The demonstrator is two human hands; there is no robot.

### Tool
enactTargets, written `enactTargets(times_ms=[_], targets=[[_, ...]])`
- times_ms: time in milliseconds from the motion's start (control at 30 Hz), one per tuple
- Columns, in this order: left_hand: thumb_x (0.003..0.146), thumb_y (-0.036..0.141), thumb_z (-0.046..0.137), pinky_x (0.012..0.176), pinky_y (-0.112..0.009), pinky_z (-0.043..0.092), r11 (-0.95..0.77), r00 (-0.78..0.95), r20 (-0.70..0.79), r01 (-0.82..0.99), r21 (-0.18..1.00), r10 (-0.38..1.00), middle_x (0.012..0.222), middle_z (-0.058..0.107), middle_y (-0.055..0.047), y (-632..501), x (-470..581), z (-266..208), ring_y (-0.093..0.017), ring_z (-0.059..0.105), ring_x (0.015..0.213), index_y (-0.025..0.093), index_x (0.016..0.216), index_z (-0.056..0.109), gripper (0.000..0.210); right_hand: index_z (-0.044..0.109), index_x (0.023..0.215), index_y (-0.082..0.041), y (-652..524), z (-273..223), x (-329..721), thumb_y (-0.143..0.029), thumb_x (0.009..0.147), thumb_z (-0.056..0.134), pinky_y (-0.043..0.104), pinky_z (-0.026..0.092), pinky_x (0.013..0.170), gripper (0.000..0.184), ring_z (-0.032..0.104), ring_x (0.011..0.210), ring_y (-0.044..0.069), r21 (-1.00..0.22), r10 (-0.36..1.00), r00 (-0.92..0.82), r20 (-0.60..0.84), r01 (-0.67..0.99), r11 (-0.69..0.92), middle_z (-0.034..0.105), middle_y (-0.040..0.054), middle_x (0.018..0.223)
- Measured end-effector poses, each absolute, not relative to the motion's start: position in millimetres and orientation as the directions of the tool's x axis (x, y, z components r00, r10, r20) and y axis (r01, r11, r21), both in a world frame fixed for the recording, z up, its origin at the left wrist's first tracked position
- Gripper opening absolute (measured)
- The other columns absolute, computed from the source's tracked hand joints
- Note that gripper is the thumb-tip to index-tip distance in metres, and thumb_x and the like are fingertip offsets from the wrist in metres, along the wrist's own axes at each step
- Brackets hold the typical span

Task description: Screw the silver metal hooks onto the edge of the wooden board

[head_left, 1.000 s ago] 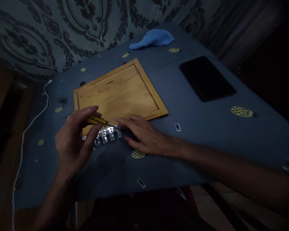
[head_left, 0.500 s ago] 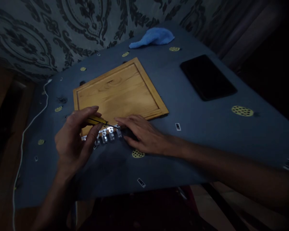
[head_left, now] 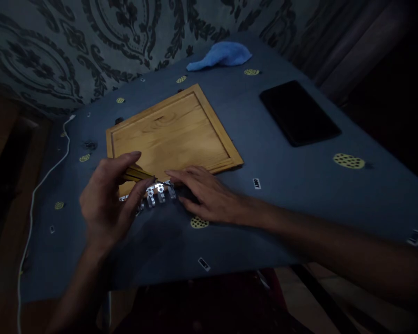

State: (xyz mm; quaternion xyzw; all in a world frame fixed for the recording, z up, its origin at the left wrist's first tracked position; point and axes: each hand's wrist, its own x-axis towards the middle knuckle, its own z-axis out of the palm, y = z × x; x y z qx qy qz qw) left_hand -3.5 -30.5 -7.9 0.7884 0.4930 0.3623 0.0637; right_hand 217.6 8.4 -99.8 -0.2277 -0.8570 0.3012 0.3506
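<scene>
A wooden framed panel (head_left: 167, 134) lies on the table, a row of shiny metal hooks (head_left: 161, 192) along its near edge. My left hand (head_left: 106, 199) is closed on the yellow handle of a screwdriver (head_left: 139, 175). The screwdriver's dark shaft points right and down to the rightmost hook, its tip at or close to the fitting. My right hand (head_left: 212, 195) rests at that end of the row, index finger over the panel's edge and thumb below, around the end hook. Exact finger contact is hard to see in the dim light. My left fingers cover part of the row.
A dark-blue cloth with pineapple prints covers the table (head_left: 229, 246). To the right lies a black tablet-like slab (head_left: 299, 113). A blue rag (head_left: 226, 55) is at the far edge, by a patterned curtain (head_left: 125, 41). A white cable (head_left: 33, 204) runs down the left side.
The yellow screwdriver handle has turned slightly in my left hand, and the left fingers have shifted a little. My right hand and the panel stay in place.
</scene>
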Motion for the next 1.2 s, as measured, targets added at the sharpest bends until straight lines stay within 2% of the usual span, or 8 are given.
enactTargets(times_ms=[167, 400, 500, 633, 767, 867, 1067, 1200], targets=[[0.094, 0.024, 0.073, 0.087, -0.04, 0.066, -0.455, 0.157, 0.503, 0.7, 0.55, 0.85, 0.119, 0.067, -0.001, -31.5, 2.7, -8.3, -0.019, 0.072, 0.103, 0.036, 0.135, 0.057, 0.046, 0.038, 0.152, -0.015, 8.4, -97.1, 217.9, -0.016, 0.097, 0.052, 0.055, 0.052, 0.1, 0.057, 0.056, 0.121, 0.031, -0.692, 0.61, -0.658, 0.443, 0.182, 0.699, 0.064, 0.0161, 0.126], [0.09, 0.027, 0.078, 0.075, -0.034, 0.06, -0.528, 0.242, 0.626, 0.787, 0.321, 0.741, 0.106, 0.071, 0.002, -27.1, 0.3, -7.5, -0.017, 0.068, 0.09, 0.038, 0.131, 0.064, 0.045, 0.039, 0.153, -0.013, 7.7, -97.8, 217.3, -0.017, 0.098, 0.051, 0.055, 0.051, 0.102, 0.057, 0.056, 0.122, 0.031, -0.695, 0.609, -0.655, 0.447, 0.174, 0.698, 0.064, 0.017, 0.127], [0.093, 0.022, 0.074, 0.082, -0.036, 0.063, -0.499, 0.219, 0.567, 0.767, 0.404, 0.794, 0.112, 0.072, 0.003, -31.0, 3.3, -2.3, -0.017, 0.069, 0.094, 0.041, 0.134, 0.062, 0.047, 0.038, 0.154, -0.016, 7.9, -98.0, 217.8, -0.018, 0.098, 0.051, 0.055, 0.051, 0.102, 0.058, 0.056, 0.123, 0.031, -0.694, 0.613, -0.66, 0.434, 0.189, 0.695, 0.063, 0.0158, 0.129], [0.096, 0.027, 0.07, 0.09, -0.041, 0.064, -0.442, 0.177, 0.5, 0.756, 0.483, 0.848, 0.118, 0.07, -0.001, -33.6, 0.6, -4.8, -0.02, 0.071, 0.102, 0.037, 0.136, 0.059, 0.044, 0.037, 0.154, -0.017, 8.3, -97.5, 217.9, -0.018, 0.098, 0.05, 0.056, 0.052, 0.101, 0.058, 0.056, 0.123, 0.031, -0.688, 0.604, -0.66, 0.446, 0.179, 0.703, 0.063, 0.0154, 0.131], [0.095, 0.028, 0.071, 0.085, -0.037, 0.063, -0.486, 0.222, 0.548, 0.777, 0.4, 0.806, 0.112, 0.069, -0.002, -29.0, -2.5, -10.6, -0.02, 0.07, 0.099, 0.034, 0.135, 0.059, 0.042, 0.039, 0.151, -0.014, 8.2, -98.2, 217.7, -0.019, 0.098, 0.05, 0.055, 0.053, 0.101, 0.054, 0.057, 0.122, 0.031, -0.687, 0.606, -0.66, 0.444, 0.184, 0.703, 0.064, 0.0176, 0.129], [0.095, 0.027, 0.071, 0.082, -0.032, 0.062, -0.532, 0.257, 0.604, 0.778, 0.334, 0.755, 0.106, 0.071, -0.001, -24.8, 0.5, -9.8, -0.017, 0.07, 0.09, 0.032, 0.131, 0.06, 0.038, 0.038, 0.152, -0.018, 7.9, -100.2, 218.1, -0.021, 0.098, 0.052, 0.057, 0.052, 0.102, 0.056, 0.058, 0.121, 0.031, -0.691, 0.624, -0.665, 0.411, 0.219, 0.689, 0.065, 0.0155, 0.129], [0.097, 0.021, 0.066, 0.086, -0.026, 0.062, -0.568, 0.272, 0.558, 0.676, 0.469, 0.784, 0.121, 0.072, -0.005, -19.2, 3.7, -7.5, -0.015, 0.073, 0.097, 0.025, 0.133, 0.06, 0.036, 0.029, 0.157, -0.026, 7.6, -102.9, 219.5, -0.021, 0.098, 0.053, 0.057, 0.052, 0.102, 0.065, 0.061, 0.12, 0.029, -0.676, 0.613, -0.669, 0.42, 0.221, 0.703, 0.067, 0.0117, 0.129], [0.099, 0.027, 0.065, 0.079, -0.026, 0.062, -0.601, 0.273, 0.601, 0.658, 0.453, 0.751, 0.115, 0.074, -0.006, -15.8, 1.9, -15.3, -0.015, 0.072, 0.091, 0.025, 0.133, 0.061, 0.035, 0.03, 0.157, -0.028, 6.8, -103.2, 219.5, -0.022, 0.098, 0.053, 0.059, 0.054, 0.1, 0.063, 0.063, 0.117, 0.03, -0.67, 0.627, -0.667, 0.402, 0.253, 0.698, 0.067, 0.0114, 0.127]])
